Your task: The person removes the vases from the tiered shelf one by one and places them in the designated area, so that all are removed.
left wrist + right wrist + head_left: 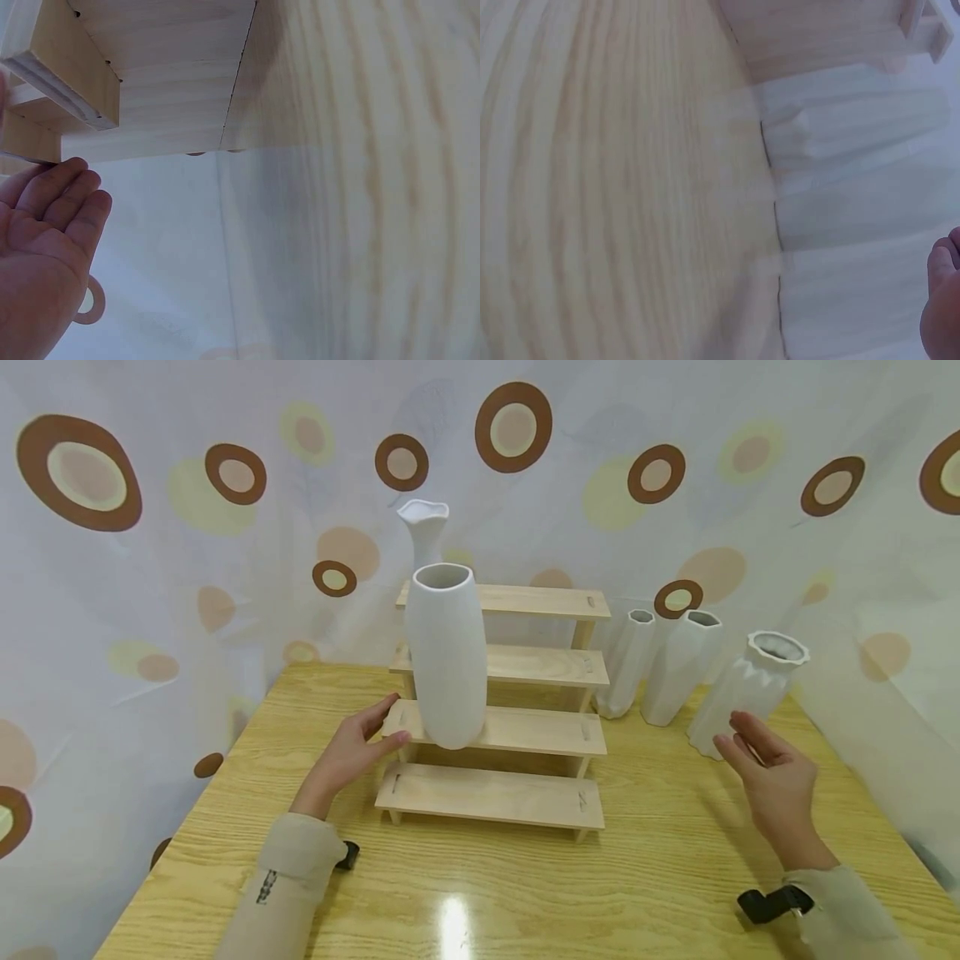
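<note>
A stepped wooden rack (pixel 517 789) stands on the table. My left hand (pixel 352 747) holds its left side at the second step from the bottom, thumb in front and fingers behind; in the left wrist view that hand (pixel 52 232) has its fingertips against the wood. On that step, toward the left, a tall smooth white vase (pixel 447 668) stands upright. Behind it rises a white vase with a wavy flared mouth (pixel 425 531), its lower part hidden. My right hand (pixel 776 777), fingers loosely bent and nothing in them, hovers before a ribbed white vase with a scalloped rim (pixel 750 681).
Right of the rack stand a slim white vase (pixel 628 664) and an angular white vase (pixel 681 668), beside the scalloped one. The wood-grain table (pixel 517 893) meets a patterned cloth backdrop (pixel 465 410) behind and at both sides.
</note>
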`<state>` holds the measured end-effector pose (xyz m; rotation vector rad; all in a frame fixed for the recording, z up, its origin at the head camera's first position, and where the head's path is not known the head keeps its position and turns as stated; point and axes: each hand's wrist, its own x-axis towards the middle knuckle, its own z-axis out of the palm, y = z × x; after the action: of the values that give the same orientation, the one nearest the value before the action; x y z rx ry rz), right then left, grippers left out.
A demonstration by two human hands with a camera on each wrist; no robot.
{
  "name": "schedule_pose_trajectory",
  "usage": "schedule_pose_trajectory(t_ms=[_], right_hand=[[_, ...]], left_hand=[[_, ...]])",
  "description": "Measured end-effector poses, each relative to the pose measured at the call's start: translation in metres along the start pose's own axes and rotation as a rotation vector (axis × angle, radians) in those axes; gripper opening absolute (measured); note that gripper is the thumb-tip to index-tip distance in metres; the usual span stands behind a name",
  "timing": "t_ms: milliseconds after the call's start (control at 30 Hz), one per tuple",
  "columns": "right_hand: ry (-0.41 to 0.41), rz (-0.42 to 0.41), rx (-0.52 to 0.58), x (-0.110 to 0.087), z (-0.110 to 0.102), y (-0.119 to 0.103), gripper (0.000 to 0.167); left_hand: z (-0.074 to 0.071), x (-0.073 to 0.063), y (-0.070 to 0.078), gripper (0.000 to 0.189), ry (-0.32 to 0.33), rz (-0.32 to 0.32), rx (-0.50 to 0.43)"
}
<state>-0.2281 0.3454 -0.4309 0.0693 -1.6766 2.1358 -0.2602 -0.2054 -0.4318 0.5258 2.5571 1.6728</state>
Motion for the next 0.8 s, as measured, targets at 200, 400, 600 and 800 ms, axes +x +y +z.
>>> schedule_pose_trajectory(t_ms=[200,400,600,800], right_hand=[[-0.113,-0.025,-0.048,0.003,0.016,-0.004,0.055],[-0.170,-0.054,-0.067,0.006,0.031,-0.007,0.055],[-0.225,-0.078,-0.120,0.008,0.041,-0.009,0.053],[-0.254,-0.090,-0.122,0.010,0.051,-0.010,0.052]], left_hand=[[0.000,0.000,-0.001,0.076,0.001,-0.013,-0.011],[0.000,-0.001,0.001,0.076,-0.001,-0.015,-0.012],[0.000,-0.001,0.001,0.076,-0.001,-0.023,-0.002],[0.000,-0.001,0.000,0.076,-0.004,-0.017,-0.012]])
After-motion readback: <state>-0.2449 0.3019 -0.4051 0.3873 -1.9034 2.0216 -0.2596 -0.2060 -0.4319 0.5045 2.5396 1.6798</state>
